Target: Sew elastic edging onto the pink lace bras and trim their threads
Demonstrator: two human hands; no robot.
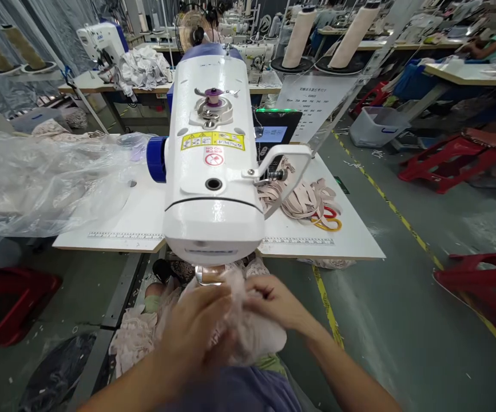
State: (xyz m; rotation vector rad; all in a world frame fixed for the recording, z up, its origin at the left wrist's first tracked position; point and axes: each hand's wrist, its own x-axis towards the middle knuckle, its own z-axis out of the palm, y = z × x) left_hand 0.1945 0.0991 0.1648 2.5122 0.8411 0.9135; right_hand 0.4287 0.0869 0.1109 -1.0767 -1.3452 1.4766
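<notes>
Close to my body, below the head of a white sewing machine (213, 223), both hands are on a soft pale pink fabric piece (265, 337). My left hand (191, 326) is blurred, its fingers closed on the fabric's left side. On the other side my right hand (277, 300) pinches the upper edge with bent fingers. A strip of the fabric stands up between the hands, close to the machine's metal arm end (209, 274). The needle area is hidden behind the machine head. More pale lacy pieces (134, 337) hang at the lower left.
Beige elastic straps (303, 197) and yellow-handled scissors (329, 223) lie on the white table (359, 240) at right. Clear plastic sheeting (50, 183) covers the left side. Thread cones (301, 37) stand behind. Red stools (483, 286) are on the floor; another person's arm (483, 50) shows far right.
</notes>
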